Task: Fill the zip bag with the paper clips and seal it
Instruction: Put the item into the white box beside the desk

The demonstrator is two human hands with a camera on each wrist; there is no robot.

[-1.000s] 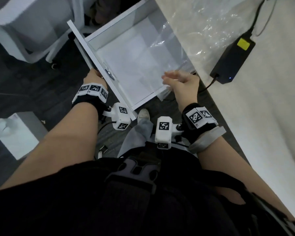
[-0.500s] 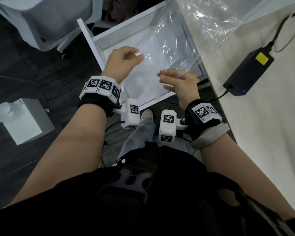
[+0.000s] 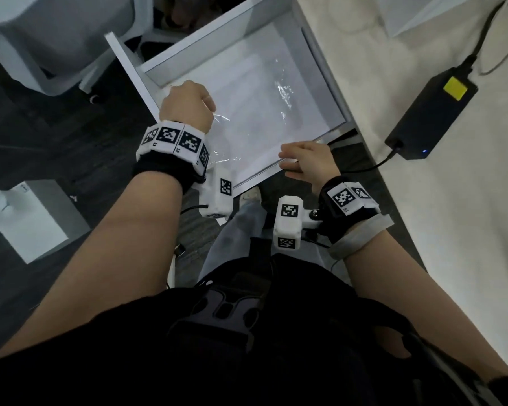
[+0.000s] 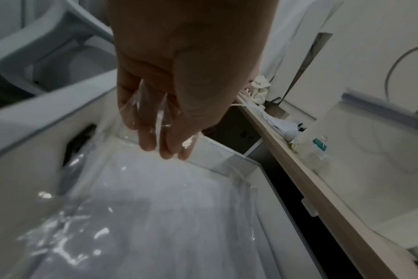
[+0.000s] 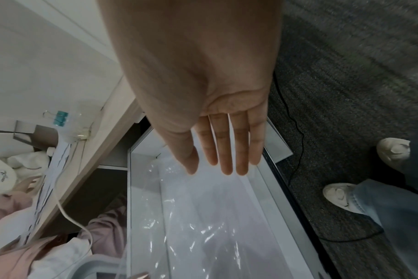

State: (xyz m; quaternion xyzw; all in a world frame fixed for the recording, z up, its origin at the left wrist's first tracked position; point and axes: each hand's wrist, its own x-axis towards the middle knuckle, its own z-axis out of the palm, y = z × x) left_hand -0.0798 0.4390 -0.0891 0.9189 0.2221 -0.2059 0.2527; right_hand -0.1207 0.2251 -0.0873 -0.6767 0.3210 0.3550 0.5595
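Note:
A clear zip bag (image 3: 261, 121) hangs crumpled over the open white drawer (image 3: 324, 83). My left hand (image 3: 188, 106) grips its left edge, and in the left wrist view the plastic (image 4: 143, 217) runs out between the curled fingers (image 4: 148, 139). My right hand (image 3: 302, 159) hovers flat over the drawer's near right corner, its fingers (image 5: 224, 160) straight and holding nothing. A teal binder clip (image 5: 60, 118) lies by a clear plastic piece on the desk edge. No loose paper clips show.
The pale desk (image 3: 423, 230) runs along the right with a black power adapter (image 3: 431, 112) and its cable. A white box (image 3: 27, 221) stands on the dark floor at left, a grey chair (image 3: 41, 39) behind the drawer. My shoes (image 5: 339, 194) are below.
The left hand left the drawer front and took the bag's left edge. The bag came down toward the drawer. The right hand let go of it and now lies flat.

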